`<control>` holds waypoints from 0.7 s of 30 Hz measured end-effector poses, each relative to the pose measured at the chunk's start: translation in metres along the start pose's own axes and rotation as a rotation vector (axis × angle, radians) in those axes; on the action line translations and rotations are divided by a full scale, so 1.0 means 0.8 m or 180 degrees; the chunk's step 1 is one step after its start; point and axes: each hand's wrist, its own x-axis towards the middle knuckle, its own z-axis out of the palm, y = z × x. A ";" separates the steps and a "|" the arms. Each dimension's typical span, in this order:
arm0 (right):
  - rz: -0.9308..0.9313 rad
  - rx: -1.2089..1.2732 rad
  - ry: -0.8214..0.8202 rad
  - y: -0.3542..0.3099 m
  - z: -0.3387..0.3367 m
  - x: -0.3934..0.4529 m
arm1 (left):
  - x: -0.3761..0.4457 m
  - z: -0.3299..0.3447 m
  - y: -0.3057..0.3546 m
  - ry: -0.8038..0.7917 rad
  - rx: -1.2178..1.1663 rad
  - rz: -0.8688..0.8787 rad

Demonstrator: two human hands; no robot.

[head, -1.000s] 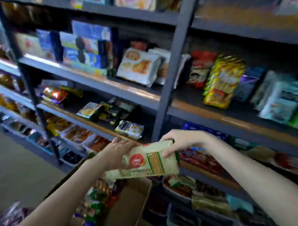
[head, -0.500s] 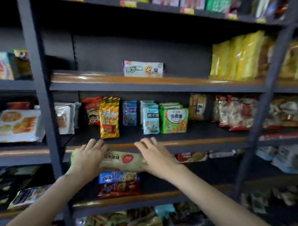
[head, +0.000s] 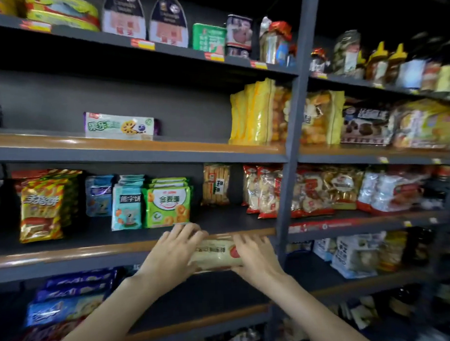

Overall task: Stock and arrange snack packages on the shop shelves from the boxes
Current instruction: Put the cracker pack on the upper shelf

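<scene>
While dark metal shelving (head: 292, 157) with wood-toned front edges fills the view, stocked rows sit at several levels. On the shelf at hand height (head: 94, 249) stand a striped orange-and-gold bag (head: 41, 206), pale blue packets (head: 127, 207), a green biscuit pack (head: 167, 204) and, further right, a clear pack of stick biscuits (head: 215, 184). One level up, tall yellow bags (head: 255, 113) lean near the upright post, well apart from a lone white-and-green box (head: 119, 125). Both forearms reach up from below. Just in front of the shelf edge, a cream snack package (head: 216, 253) (a red round mark shows on its right part) lies lengthwise between the hands. Left hand (head: 174, 251) grips its left end with fingers curled over the top; right hand (head: 255, 254) grips the right end likewise.
</scene>
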 end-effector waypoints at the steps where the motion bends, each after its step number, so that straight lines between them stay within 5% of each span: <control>1: 0.0120 -0.0126 0.0005 0.037 0.001 -0.010 | 0.016 0.007 0.019 0.0102 -0.0083 -0.0009; 6: 0.1314 -0.0034 0.0592 0.194 -0.032 -0.051 | 0.083 0.035 0.089 0.0541 -0.0280 -0.0286; 10: 0.2204 0.1237 0.1503 0.263 -0.070 -0.063 | 0.123 0.058 0.132 0.0557 -0.0397 -0.0446; 13: 0.2247 0.1985 0.1917 0.288 -0.076 -0.068 | 0.146 0.062 0.160 0.0585 -0.0443 -0.0200; 21: 0.1723 0.2464 0.1669 0.312 -0.074 -0.051 | 0.211 0.053 0.177 0.0765 -0.0744 -0.0383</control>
